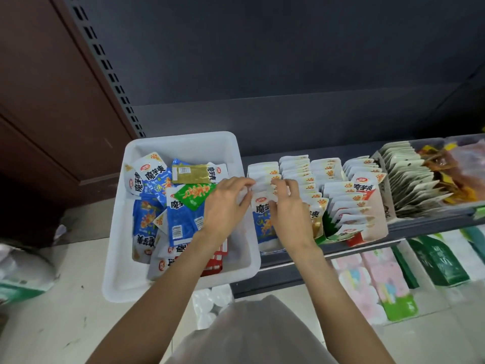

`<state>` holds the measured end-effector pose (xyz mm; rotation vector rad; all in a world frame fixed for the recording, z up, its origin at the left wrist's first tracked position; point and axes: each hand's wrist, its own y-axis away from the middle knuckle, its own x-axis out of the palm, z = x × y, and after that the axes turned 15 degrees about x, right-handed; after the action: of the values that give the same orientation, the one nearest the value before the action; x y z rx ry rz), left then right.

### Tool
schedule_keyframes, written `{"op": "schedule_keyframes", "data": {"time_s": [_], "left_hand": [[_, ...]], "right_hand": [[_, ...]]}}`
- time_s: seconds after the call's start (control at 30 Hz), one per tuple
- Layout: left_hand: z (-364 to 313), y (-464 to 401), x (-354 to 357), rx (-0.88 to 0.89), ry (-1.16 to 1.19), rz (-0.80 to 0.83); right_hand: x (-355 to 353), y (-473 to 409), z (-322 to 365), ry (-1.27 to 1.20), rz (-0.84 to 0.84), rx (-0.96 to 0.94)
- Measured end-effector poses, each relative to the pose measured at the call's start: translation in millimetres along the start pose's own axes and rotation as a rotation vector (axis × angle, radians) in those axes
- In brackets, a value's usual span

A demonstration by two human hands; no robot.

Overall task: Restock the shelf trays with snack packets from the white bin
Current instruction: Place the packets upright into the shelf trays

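Snack packets, white-topped with blue printed fronts [263,219], stand upright in the leftmost shelf tray [271,249], just right of the white plastic bin [181,143]. Both hands meet over this row: the left hand [224,203] and right hand [287,208] curl their fingers onto the packets' top edges, apparently pinching them, though blur hides the exact contact. Farther back, loose blue, green and gold packets [168,195] lie jumbled in the bin.

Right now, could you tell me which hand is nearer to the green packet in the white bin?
Left. The left hand sits just right of the green packet, nearly touching it, at the white bin's edge; the right hand is farther right, over the shelf's blue packet row.
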<state>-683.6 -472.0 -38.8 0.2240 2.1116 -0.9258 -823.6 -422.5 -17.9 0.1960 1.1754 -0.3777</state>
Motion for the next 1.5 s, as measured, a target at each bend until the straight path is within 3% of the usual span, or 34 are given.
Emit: {"op": "schedule_keyframes", "data": {"time_s": [0.1,0.2,0.37,0.47,0.57,0.67,0.77,0.83,0.9,0.97,1.07,1.13,1.3,1.5], "left_hand": [[12,23,-24,-0.008,-0.020,-0.204],[36,60,-48,-0.029,-0.112,-0.229],[67,99,-62,-0.239,-0.158,0.111],[74,101,-62,-0.324,-0.095,0.314],[78,101,-62,-0.397,-0.115,0.590],[79,101,-61,-0.413,-0.124,0.681],[81,99,-62,-0.507,-0.034,0.585],[75,94,-66,-0.679,0.207,0.352],[61,87,-72,-0.866,0.533,0.042],[43,78,-80,-0.943,0.820,-0.196],[20,62,-90,-0.793,0.980,-0.298],[11,52,-93,-0.675,0.929,-0.277],[-10,34,-82,-0.384,0.713,-0.093],[-50,2,-50,-0.206,0.655,-0.105]], "right_hand": [[-10,10,11,-0.132,-0.061,-0.165],[-5,16,36,-0.192,0.101,-0.378],[56,12,94,0.111,0.437,-0.463],[96,6,109,0.303,0.468,-0.332],[117,6,111,0.342,0.498,-0.177],[116,10,113,0.376,0.427,-0.196],[91,8,109,0.314,0.394,-0.224],[74,4,100,0.096,0.394,-0.123],[60,6,90,-0.333,0.540,0.050],[40,16,83,-0.803,0.774,0.218],[17,26,74,-0.998,0.949,0.233],[9,29,68,-0.976,0.868,0.196],[-27,26,48,-1.047,0.353,0.096],[-72,15,9,-0.842,0.016,-0.003]]}}
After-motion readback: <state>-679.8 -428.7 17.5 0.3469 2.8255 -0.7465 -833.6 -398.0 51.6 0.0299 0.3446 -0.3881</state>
